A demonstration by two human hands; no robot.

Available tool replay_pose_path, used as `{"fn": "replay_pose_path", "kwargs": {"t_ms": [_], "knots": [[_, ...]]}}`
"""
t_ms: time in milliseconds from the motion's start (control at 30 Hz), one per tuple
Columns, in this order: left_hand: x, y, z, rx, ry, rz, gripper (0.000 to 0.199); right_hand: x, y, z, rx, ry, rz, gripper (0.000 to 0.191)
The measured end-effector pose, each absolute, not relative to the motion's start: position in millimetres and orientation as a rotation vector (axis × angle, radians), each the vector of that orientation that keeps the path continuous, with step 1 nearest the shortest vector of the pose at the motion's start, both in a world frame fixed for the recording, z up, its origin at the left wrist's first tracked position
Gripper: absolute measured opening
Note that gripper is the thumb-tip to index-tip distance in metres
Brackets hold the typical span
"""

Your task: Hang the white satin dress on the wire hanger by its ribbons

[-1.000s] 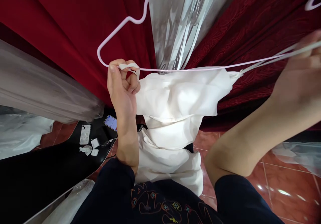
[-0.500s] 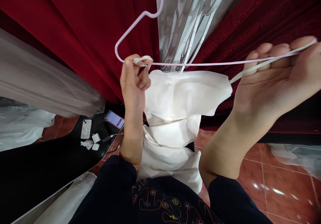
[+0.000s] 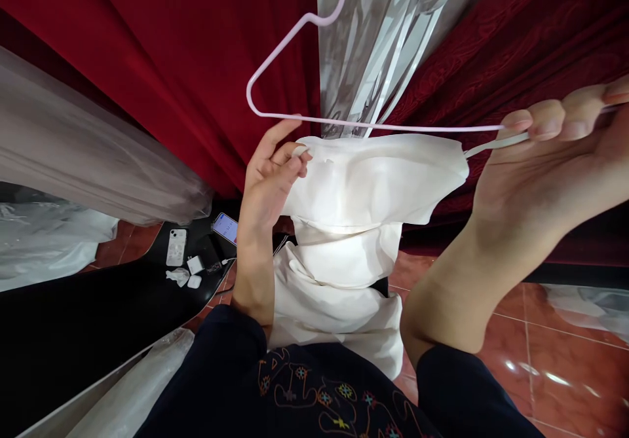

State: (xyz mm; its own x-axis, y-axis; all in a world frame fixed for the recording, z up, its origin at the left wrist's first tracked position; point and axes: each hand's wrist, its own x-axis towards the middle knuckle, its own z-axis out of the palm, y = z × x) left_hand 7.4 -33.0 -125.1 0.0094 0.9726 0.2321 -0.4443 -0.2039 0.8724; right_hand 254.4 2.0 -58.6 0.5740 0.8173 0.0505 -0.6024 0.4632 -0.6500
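Observation:
A white dress (image 3: pixel 363 182) with thin straps hangs down in front of me, its lower part lying in folds toward my body. Just above its top edge runs the bottom bar of a pale pink hanger (image 3: pixel 393 126). My left hand (image 3: pixel 272 179) pinches a white strap (image 3: pixel 300 151) between thumb and finger, below the bar, with the index finger touching the bar. Toward the right edge, my right hand (image 3: pixel 545 143) has its fingers curled over the hanger bar and the other strap (image 3: pixel 496 144).
On a black table (image 3: pixel 122 307) to the left lie two phones, one of them white-cased (image 3: pixel 176 247), a charger (image 3: pixel 195 265) and a white case (image 3: pixel 194 281). Red curtains (image 3: pixel 171 52) and clear plastic (image 3: pixel 363 32) hang behind. Red tiles (image 3: pixel 565 359) cover the floor.
My left hand has lowered the strap from the bar's left end to beneath the bar. My right fingers have curled round the bar and strap. The hanger has shifted right in view.

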Motion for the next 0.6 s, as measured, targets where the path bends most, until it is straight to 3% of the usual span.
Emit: {"fn": "replay_pose_path", "kwargs": {"t_ms": [133,333,600], "knots": [[5,-28,-131,1.231,0.971,1.735,0.036,256,2,-59,-0.642,-0.424,0.897,0.052],[-32,-24,-116,1.269,1.342,1.912,0.012,266,-2,-60,-0.615,-0.503,0.913,0.051],[-38,-20,-65,1.248,0.890,2.045,0.018,270,4,-69,-0.571,-0.492,0.982,0.049]]}}
